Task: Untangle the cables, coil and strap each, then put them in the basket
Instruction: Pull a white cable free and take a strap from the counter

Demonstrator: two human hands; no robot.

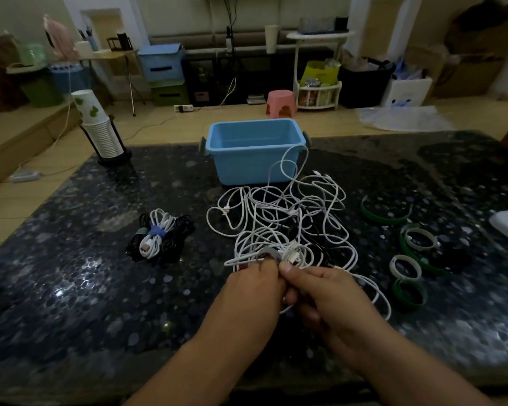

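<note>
Working at the near edge of the tangle, the person has both hands closed on white cable. The left hand (254, 284) has its fingers curled round a few white strands and what looks like a grey strap loop (269, 253) at its fingertips; the right hand (320, 291) pinches a strand between thumb and fingers, close against the left. Whether the grey loop is being fastened or only held cannot be told.

Just beyond the hands lies the main tangle of cables (288, 218), mostly white with some black threaded through, spread loose on the dark speckled table (71, 273). It looks largely unsorted: loops cross each other and several plug ends lie free. One white strand climbs up against the front of the blue basket (254, 150).

To the left of the tangle, well apart from it, sits a finished bundle (159, 235) of white and black cable, bound with a blue strap. To the right lie the spare straps (408, 253), green and whitish, some curled into rings, none of them yet used.

Farthest, at the back of the table, the basket appears to hold nothing.

Judging from this, the task is in its early part: one bundle strapped but not yet in the basket, and most of the cable still to separate, coil and bind.
</note>
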